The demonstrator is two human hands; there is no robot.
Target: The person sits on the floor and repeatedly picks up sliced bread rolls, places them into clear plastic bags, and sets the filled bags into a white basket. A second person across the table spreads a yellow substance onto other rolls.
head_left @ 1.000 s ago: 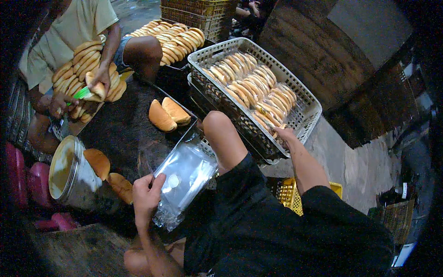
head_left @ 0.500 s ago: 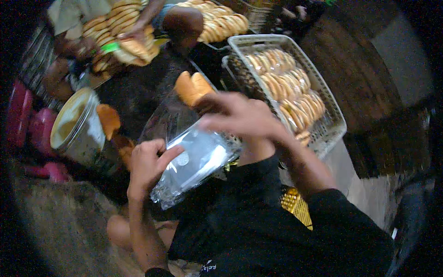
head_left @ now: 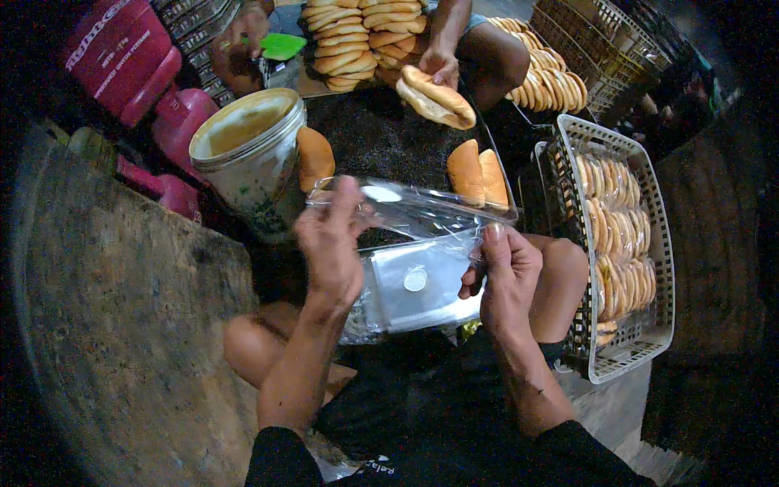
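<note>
Grasping a clear bag point(head_left: 430, 214), fingers point(head_left: 497, 240) of the left hand point(head_left: 329, 258) and right hand point(head_left: 511, 288) partly hide stacked bags point(head_left: 418, 296) between bucket point(head_left: 247, 166) and crate point(head_left: 637, 345).

Pink plastic pieces point(head_left: 122, 61), pale bucket point(head_left: 264, 177) near them, worn wooden surface point(head_left: 138, 276), stacked crates point(head_left: 596, 58)

At the centre of the frame, the left hand point(head_left: 329, 252) and right hand point(head_left: 509, 276) stretch a clear plastic bag point(head_left: 430, 213) above a stack of clear bags point(head_left: 426, 296). A bucket point(head_left: 247, 166) stands at upper left; bagged buns point(head_left: 617, 223) fill much of a white basket point(head_left: 637, 353) at right. At upper centre, a co-worker's hand point(head_left: 441, 66) holds a bun point(head_left: 438, 101).
</note>
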